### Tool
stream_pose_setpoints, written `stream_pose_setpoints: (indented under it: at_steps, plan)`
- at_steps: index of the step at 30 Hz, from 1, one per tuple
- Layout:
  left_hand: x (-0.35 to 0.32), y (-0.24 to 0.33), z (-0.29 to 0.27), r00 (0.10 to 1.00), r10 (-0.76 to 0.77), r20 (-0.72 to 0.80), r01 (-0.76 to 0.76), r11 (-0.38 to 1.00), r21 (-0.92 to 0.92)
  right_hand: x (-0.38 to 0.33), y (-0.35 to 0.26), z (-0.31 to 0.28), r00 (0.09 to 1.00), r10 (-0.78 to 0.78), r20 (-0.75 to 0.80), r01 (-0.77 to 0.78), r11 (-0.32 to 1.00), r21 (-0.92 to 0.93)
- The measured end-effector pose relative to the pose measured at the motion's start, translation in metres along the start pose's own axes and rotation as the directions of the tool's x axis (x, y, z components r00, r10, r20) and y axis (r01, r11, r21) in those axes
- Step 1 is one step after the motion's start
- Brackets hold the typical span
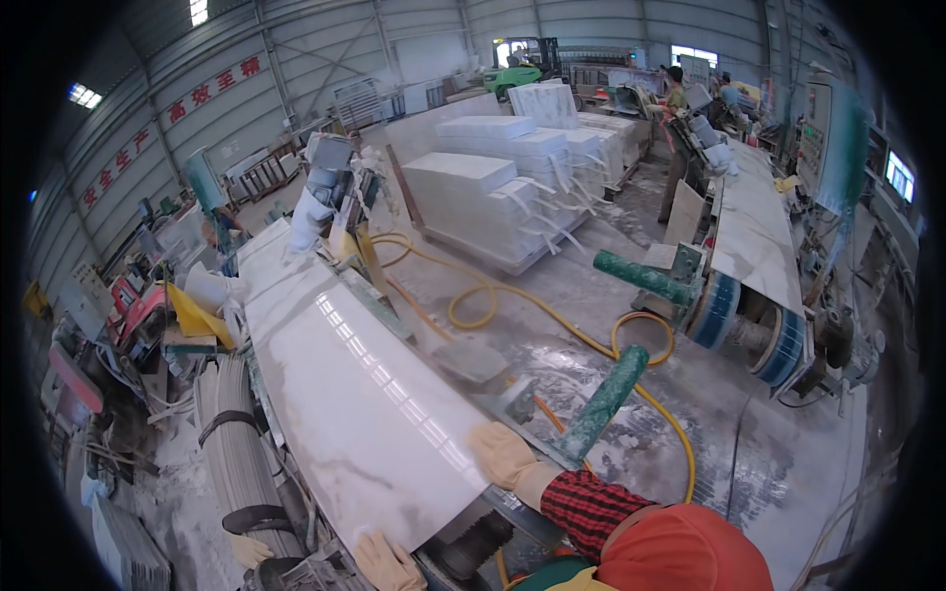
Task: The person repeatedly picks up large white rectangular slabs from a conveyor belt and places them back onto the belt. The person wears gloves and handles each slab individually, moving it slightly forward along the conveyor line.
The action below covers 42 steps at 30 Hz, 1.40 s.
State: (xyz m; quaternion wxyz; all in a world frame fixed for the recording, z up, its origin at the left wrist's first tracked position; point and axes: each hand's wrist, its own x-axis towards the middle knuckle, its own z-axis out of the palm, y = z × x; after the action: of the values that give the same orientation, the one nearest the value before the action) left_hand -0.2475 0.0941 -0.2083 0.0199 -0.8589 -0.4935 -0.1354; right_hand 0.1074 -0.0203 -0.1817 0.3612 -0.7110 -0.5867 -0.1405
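We rest our gloved right hand [503, 459] on the right edge of the white slab [365, 414], near us — our left hand [389, 563] touches its near end. We cannot tell whether either grip is closed. Right of the slab, a yellow hose [692, 473] lies looped; 1 green forklift [514, 79] stands far off.
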Motion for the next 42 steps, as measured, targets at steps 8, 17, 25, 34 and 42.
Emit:
stream_pose_setpoints:
  at_steps: [8,17,25,34,42]
  plan:
    - [-0.006,-0.008,0.01,0.999,0.037,-0.012,-0.037,0.999,-0.011,-0.004,-0.002,-0.002,1.0,0.004,-0.026,-0.004,1.0,0.001]
    - [-0.018,-0.016,0.02,0.955,0.119,-0.27,-0.148,0.985,-0.09,-0.006,-0.007,-0.004,0.997,-0.03,-0.07,0.03,1.0,0.0]
    - [-0.023,-0.008,0.01,0.963,0.112,-0.245,-0.136,0.987,-0.081,-0.01,-0.005,-0.004,0.996,-0.038,-0.085,0.037,0.999,-0.004]
    - [-0.021,-0.006,0.011,0.966,0.131,-0.221,-0.148,0.987,-0.06,-0.011,-0.001,0.001,0.975,0.149,0.164,-0.125,0.98,-0.152]
    - [0.043,-0.02,-0.037,0.97,0.238,0.053,-0.229,0.963,-0.144,0.012,0.005,-0.019,0.962,-0.027,0.272,0.026,1.0,0.007]
